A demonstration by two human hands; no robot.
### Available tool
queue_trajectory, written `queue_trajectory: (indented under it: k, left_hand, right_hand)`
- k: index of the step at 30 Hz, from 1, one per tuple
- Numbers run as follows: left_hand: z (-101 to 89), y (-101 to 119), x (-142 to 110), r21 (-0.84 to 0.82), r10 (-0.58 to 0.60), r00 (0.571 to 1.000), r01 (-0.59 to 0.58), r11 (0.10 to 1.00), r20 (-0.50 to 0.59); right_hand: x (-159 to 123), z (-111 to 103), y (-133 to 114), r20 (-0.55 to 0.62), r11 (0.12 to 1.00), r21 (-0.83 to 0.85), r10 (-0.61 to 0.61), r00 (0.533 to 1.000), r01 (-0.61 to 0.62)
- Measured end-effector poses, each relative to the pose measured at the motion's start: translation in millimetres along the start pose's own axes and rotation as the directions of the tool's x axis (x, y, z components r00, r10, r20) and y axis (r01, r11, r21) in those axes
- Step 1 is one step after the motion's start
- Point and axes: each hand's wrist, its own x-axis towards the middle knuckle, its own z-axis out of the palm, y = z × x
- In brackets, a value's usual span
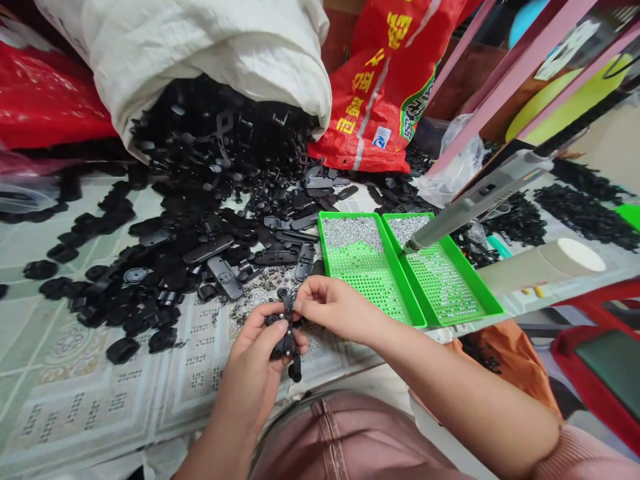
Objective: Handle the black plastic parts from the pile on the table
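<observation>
At six o'clock in the head view, your left hand [260, 363] grips a black plastic part [286, 333] while your right hand [334, 308] pinches its top end closed, seemingly mid-assembly, so next seat the pieces squarely; it looks small, dark, studded with round bosses.

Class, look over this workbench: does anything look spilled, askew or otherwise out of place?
Yes. Black plastic parts have poured from the tipped white sack across the table. The left hand and right hand grip one black piece.
</observation>
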Motion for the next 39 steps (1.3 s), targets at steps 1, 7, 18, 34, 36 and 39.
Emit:
queue_trajectory:
  k: [1, 7, 18, 34, 36, 39]
  left_hand:
    - [-0.9, -0.3, 0.0, 0.003, 0.006, 1.000, -0.006, 1.000, 0.010]
    - [-8.2, -3.2, 0.3, 0.060, 0.046, 0.999, -0.048, 0.997, 0.022]
    - [-9.5, -7.8, -2.3, 0.039, 0.054, 0.999, -0.054, 0.998, 0.005]
    - [-4.8, -8.4, -6.7, -0.070, -0.032, 0.999, 0.029, 0.997, -0.039]
    - [-3.6, -7.7, -7.5, -0.095, -0.026, 0.999, 0.023, 0.995, -0.029]
    - [-3.6, -8.1, -8.8, -0.099, -0.010, 1.000, 0.010, 0.995, -0.008]
  right_hand:
    - [0.1, 0.1, -1.0, 0.011, 1.000, -0.004, 0.007, 1.000, -0.007]
    - [3.6, -0.4, -6.5, 0.081, 0.994, -0.106, 0.022, 0.996, -0.014]
    - [3.2, 0.1, -15.7, 0.180, 0.993, -0.116, 0.047, 0.983, -0.026]
    - [-8.0, 10.1, 4.8, 0.123, 0.995, 0.093, -0.051, 0.991, 0.040]
    - [-10.3, 11.6, 5.1, 0.115, 0.993, 0.112, -0.049, 0.992, 0.036]
    - [-11.3, 13.4, 4.6, 0.145, 0.984, 0.179, -0.045, 0.988, 0.019]
